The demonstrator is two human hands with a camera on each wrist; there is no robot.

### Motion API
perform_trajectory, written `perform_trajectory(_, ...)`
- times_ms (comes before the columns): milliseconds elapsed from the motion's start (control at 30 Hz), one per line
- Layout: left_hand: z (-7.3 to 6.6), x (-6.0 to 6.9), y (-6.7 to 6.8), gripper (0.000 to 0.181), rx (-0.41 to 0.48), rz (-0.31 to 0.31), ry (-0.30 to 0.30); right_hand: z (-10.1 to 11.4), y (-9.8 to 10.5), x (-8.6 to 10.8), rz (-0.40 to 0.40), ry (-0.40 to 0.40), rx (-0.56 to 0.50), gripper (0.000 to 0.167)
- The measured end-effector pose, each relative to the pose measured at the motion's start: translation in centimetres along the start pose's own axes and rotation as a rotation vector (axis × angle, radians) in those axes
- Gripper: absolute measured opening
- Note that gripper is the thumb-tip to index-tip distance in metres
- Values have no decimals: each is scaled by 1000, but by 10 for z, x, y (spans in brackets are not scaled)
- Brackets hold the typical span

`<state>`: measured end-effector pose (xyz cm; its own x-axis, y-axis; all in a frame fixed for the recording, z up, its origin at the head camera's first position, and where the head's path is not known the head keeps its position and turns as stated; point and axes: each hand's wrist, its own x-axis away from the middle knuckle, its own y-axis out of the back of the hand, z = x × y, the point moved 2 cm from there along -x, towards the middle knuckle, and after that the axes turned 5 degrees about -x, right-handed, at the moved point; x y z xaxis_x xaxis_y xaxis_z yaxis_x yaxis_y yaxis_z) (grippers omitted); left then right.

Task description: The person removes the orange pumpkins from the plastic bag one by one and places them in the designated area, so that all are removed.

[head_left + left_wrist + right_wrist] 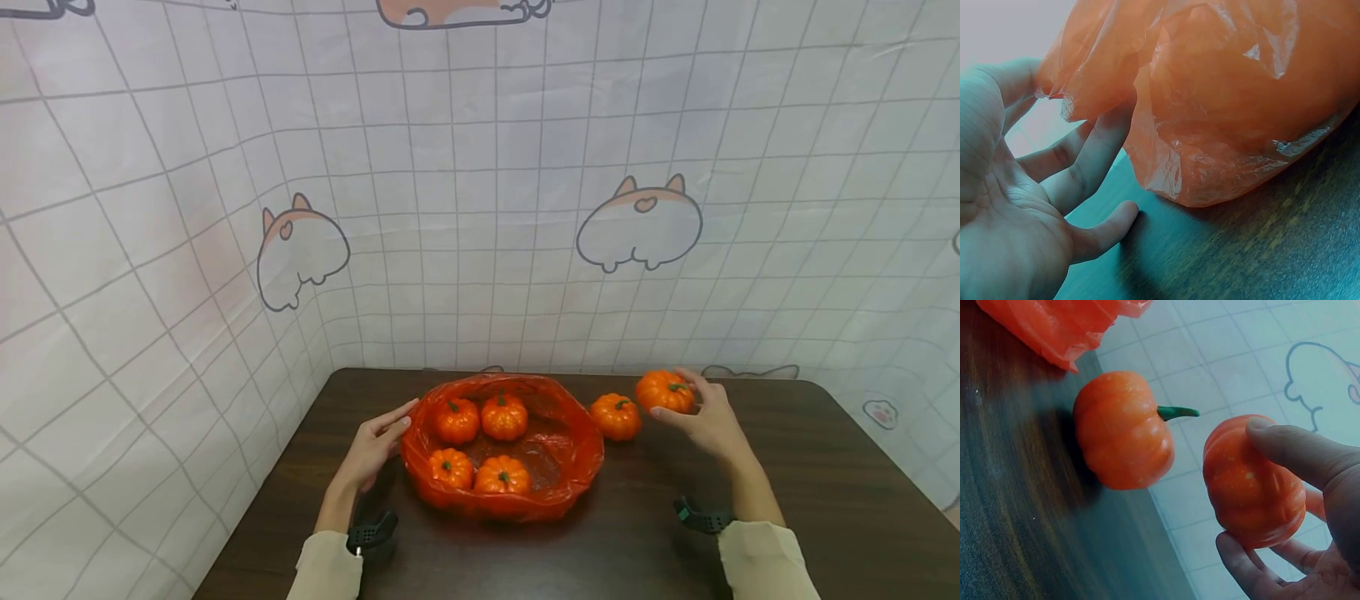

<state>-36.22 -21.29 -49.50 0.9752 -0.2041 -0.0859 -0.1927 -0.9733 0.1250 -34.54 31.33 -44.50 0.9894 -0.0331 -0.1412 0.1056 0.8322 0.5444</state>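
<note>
Fingers spread, the left hand touches the red bag (apparently steadying its mouth open); the right hand pinches one pumpkin, right of a second pumpkin.

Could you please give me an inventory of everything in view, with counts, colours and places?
Table: 1, dark brown wood grain, under everything else
Backdrop: white with grey grid lines, behind the table
Cartoon animals: two whole, others cut off, white and peach, printed on the backdrop
Plastic bag: 1, red-orange, mouth open, on the table
Bagged pumpkins: 4, orange, green-stemmed, inside the bag
Loose pumpkin: 1, orange, green-stemmed, on the table just right of the bag
Held pumpkin: 1, orange, green-stemmed, in the right grip
Wrist devices: 2, mostly black, one per side
Sleeves: 2, cream, bottom edge of the head view
Left grip: 1, bare, touching the bag's left side
Right grip: 1, bare, around the held pumpkin
</note>
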Motion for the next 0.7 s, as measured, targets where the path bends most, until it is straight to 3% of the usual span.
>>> perform_trajectory(700, 1, -1, 0, 46, -13, -9, -3, -30, -8, -4, -4, -26, 9, 93)
